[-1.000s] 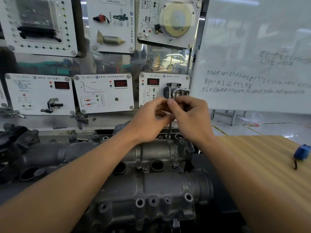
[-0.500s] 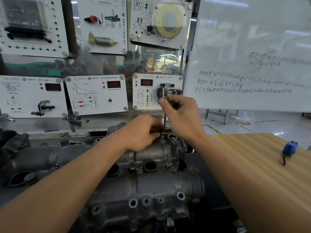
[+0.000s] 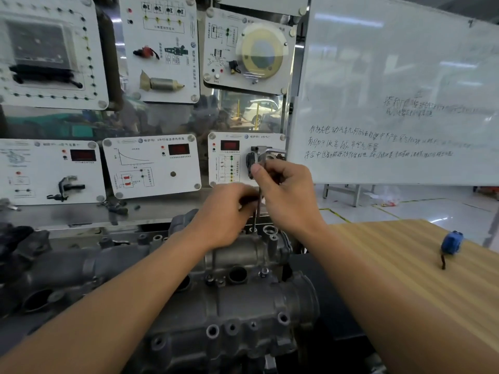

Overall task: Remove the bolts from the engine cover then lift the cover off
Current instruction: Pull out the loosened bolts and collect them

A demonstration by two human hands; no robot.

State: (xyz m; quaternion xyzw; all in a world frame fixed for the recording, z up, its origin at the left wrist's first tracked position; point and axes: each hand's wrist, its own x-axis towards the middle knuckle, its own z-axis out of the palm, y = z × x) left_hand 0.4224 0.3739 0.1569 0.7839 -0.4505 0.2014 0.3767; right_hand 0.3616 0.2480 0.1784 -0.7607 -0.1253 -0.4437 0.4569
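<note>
Head view: centre frame, right hand (image 3: 287, 193) grips the hex key (image 3: 258, 217) top, left hand (image 3: 225, 214) pinches its upright shaft, tip down on engine cover (image 3: 240, 255).

Hex key (image 3: 258, 206) upper shaft hidden inside right grip (image 3: 286, 193); bolt at tip indiscernible. Whiteboard (image 3: 391, 76) writing illegible. Engine cover (image 3: 243, 306) cropped by bottom edge.

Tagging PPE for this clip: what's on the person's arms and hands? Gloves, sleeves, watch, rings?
Nothing worn that shows. The left hand and right hand are bare, with no gloves and no ring on the fingers in view. The left forearm and right forearm are bare to the frame edge: no sleeve, cuff, watch or wristband. No markings seen.
</note>
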